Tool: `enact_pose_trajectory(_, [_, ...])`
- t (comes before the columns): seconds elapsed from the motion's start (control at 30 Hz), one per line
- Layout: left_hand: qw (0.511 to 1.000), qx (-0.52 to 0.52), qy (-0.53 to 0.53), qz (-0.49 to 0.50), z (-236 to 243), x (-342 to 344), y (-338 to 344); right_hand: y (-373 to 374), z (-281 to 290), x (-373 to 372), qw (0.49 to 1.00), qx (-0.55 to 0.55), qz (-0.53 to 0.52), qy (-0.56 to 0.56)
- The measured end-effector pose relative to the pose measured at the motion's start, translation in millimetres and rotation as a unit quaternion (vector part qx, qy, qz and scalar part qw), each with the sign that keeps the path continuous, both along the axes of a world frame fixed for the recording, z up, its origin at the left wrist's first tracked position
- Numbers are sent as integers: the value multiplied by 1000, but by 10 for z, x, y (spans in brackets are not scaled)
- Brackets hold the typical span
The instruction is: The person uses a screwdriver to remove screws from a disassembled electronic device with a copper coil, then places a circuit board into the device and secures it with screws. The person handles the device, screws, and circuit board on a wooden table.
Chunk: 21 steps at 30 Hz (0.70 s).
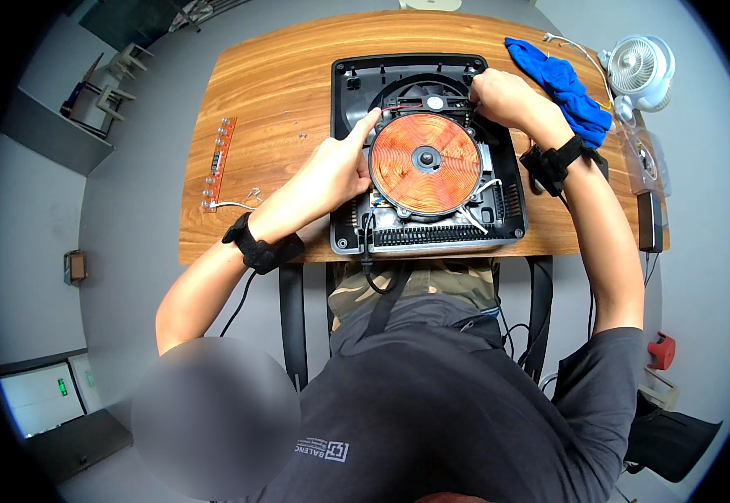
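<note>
An opened induction cooker in a black housing (344, 109) lies on the table in front of me. Its round copper coil (407, 183) sits over the inner parts, with a black fan (411, 90) partly visible behind. My left hand (340, 168) rests along the coil's left edge, index finger stretched toward a thin red wire (398, 107) and thumb apart lower down. At the housing's far right corner, beside the fan, my right hand (503, 99) has its fingers pinched together. What they hold, if anything, is hidden. White leads (474, 220) stick out at the coil's near right.
An orange strip with small parts (218, 163) lies on the wooden table (256, 84) at left, near loose small screws (300, 134). A blue cloth (558, 84), a white fan (640, 71) and a black adapter (650, 222) are at right. A black cord (368, 243) hangs over the near edge.
</note>
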<state>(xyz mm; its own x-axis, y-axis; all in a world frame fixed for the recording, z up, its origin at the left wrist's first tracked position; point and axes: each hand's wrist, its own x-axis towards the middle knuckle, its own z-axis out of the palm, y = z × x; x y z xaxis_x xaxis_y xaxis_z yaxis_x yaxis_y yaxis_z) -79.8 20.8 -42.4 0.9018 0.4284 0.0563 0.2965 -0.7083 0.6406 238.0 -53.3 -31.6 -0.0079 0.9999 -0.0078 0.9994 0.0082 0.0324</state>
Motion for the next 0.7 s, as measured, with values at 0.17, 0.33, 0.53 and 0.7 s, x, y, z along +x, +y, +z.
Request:
enact_pose_trajectory(0.17, [1000, -26, -5, 3, -10, -43, -3, 23, -23, 15, 1000, -11, -9, -8])
enact_pose_trajectory(0.33, [1000, -21, -1, -17, 16, -48, 34, 6, -14, 9, 1000, -1, 5, -5])
enact_pose_trajectory(0.53, [998, 42, 13, -42, 56, 8, 36, -2, -20, 12, 1000, 8, 6, -3])
enact_pose_trajectory(0.7, [995, 76, 6, -60, 76, 52, 25, 1, -45, 40, 1000, 12, 4, -3])
